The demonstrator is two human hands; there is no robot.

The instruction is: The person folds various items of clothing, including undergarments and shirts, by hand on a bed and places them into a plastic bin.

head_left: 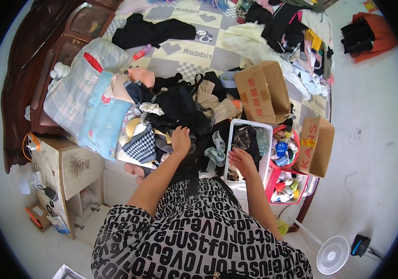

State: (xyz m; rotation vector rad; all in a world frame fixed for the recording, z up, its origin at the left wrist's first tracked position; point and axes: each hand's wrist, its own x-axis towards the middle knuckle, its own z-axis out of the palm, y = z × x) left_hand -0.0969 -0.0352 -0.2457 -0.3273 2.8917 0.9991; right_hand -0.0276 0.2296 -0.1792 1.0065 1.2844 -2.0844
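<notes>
My left hand [181,141] rests at the near edge of a heap of black clothes [176,108] on the bed; whether its fingers grip any cloth cannot be told. Over the left end of a white plastic bin [269,153] is my right hand [241,161], its fingers apart and nothing visible in them. Folded dark and green garments [262,141] lie inside the bin. Between the hands, a pale green crumpled cloth [215,153] lies against the bin. A houndstooth cloth [142,146] is left of my left hand.
Right of the bin stand a red round basket [296,153], a red box [303,198] of small items and an open cardboard box [312,146]. Another carton [262,92] is behind the bin. Pillows [104,111] lie left, a clothes pile [289,31] far right. A white fan [331,254] stands on the floor.
</notes>
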